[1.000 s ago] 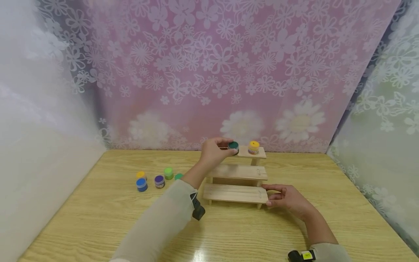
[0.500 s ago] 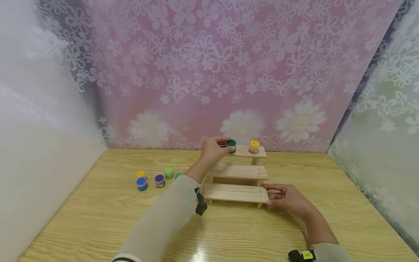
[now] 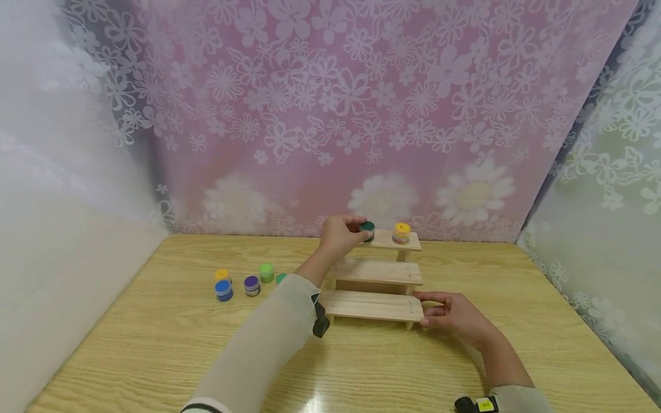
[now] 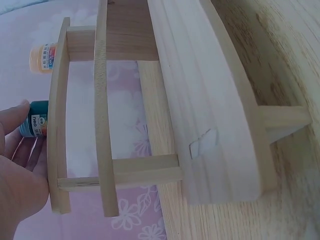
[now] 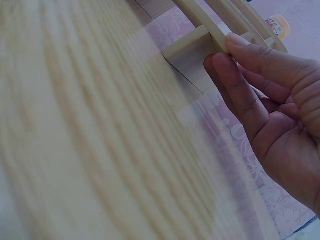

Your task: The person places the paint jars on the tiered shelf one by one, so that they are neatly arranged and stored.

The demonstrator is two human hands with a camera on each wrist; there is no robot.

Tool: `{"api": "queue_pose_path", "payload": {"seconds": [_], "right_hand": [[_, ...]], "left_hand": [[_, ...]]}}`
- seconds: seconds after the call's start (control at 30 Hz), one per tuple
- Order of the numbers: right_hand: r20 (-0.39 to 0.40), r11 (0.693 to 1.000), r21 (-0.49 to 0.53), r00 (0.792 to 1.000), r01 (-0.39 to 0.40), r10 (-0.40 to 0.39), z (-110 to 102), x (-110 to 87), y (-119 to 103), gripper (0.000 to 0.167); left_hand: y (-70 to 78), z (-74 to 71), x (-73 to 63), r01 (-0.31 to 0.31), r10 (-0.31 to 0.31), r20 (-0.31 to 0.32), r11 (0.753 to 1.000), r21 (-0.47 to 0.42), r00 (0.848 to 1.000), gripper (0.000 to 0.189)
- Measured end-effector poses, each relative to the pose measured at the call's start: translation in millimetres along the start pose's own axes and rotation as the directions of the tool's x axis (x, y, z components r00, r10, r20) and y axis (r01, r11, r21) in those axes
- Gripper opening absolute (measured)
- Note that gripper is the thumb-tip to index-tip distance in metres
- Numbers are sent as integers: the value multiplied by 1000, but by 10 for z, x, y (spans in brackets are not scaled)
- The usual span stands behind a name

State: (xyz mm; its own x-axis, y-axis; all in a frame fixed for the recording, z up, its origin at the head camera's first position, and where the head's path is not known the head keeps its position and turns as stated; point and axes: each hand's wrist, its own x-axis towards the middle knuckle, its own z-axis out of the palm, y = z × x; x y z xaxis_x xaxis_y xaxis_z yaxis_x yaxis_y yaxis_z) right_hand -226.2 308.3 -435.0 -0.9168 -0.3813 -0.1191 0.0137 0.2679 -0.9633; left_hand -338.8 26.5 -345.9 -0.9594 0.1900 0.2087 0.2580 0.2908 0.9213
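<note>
A three-step wooden stand (image 3: 377,271) is on the table, its tiers rising toward the back. At the top tier, my left hand (image 3: 338,235) pinches a dark green paint jar (image 3: 368,230) between thumb and fingers. In the left wrist view, the dark green jar (image 4: 37,119) has its base against the top board, and the thumb and fingers of my left hand (image 4: 22,175) lie around it. A yellow paint jar (image 3: 401,233) stands toward the right end of that tier. My right hand (image 3: 457,314) holds the right end of the lowest step, with the thumb (image 5: 242,42) on the board's edge.
Left of the stand are a blue jar (image 3: 224,290), a yellow-orange jar (image 3: 222,276), a purple jar (image 3: 252,285), a light green jar (image 3: 266,273) and a green jar (image 3: 281,279) partly behind my left sleeve. A floral curtain (image 3: 330,115) hangs behind the table.
The dark green jar has shifted slightly left, then slightly back right, on the top tier with my left hand around it. My left forearm has moved a little right. My right hand stays in place.
</note>
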Motion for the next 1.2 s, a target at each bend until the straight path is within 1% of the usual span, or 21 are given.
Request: {"api": "queue_pose_path", "payload": {"seconds": [0.1, 0.3, 0.37, 0.53, 0.6, 0.73, 0.87, 1.07, 1.2], "right_hand": [[-2, 1000, -5, 1000, 0, 0, 8, -4, 0, 71], [-7, 1000, -7, 1000, 4, -4, 23, -3, 6, 71], [-7, 1000, -7, 1000, 5, -5, 25, -3, 10, 72], [-7, 1000, 8, 1000, 4, -4, 13, -2, 18, 72], [-7, 1000, 13, 1000, 5, -5, 6, 0, 19, 72], [-8, 1000, 11, 1000, 7, -7, -9, 6, 21, 72], [-9, 1000, 3, 1000, 9, -9, -14, 9, 26, 72], [-8, 1000, 3, 1000, 10, -10, -9, 14, 27, 72], [-10, 1000, 2, 1000, 9, -9, -5, 14, 29, 72]], "left_hand": [[0, -8, -6, -3, 3, 5, 1000, -11, 1000, 31], [-14, -60, -46, 7, -6, 10, 995, -103, 1000, 37], [-25, -94, -68, -2, 3, 6, 993, -119, 1000, 37], [-63, -189, -133, -53, 55, 8, 985, -164, 998, 37], [-79, -221, -159, -70, 75, 17, 978, -195, 997, 37], [-105, -283, -221, -92, 101, 31, 969, -229, 994, 37], [-146, -334, -287, -100, 111, 39, 968, -231, 993, 40], [-203, -404, -380, -136, 151, 49, 964, -229, 987, 41], [-226, -441, -449, -140, 155, 54, 967, -215, 986, 39]]}}
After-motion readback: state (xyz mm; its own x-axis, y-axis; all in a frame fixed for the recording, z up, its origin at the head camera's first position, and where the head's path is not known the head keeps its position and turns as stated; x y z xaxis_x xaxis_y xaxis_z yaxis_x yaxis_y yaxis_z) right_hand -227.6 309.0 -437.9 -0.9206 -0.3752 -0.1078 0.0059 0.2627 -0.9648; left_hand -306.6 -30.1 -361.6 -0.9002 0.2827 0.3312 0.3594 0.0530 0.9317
